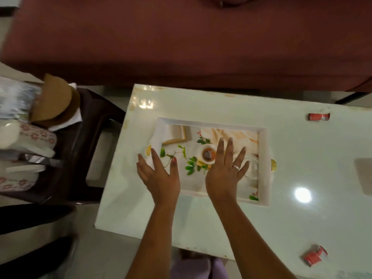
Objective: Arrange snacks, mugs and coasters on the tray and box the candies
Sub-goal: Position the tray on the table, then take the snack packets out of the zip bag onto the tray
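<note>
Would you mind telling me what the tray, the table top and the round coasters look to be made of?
Tray: seemingly painted wood or board, white raised rim, printed picture base.
Table top: glossy, stone-like or laminate; it mirrors a lamp.
Coasters: matt brown, probably cork or fibreboard.

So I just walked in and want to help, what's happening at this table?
A person has both hands spread open over a printed tray on the white table: left hand at its left end, right hand over the middle, holding nothing. The tray carries nothing yet. Two red candies lie loose on the table. Brown round coasters and floral mugs wait on the dark chair to the left.
</note>
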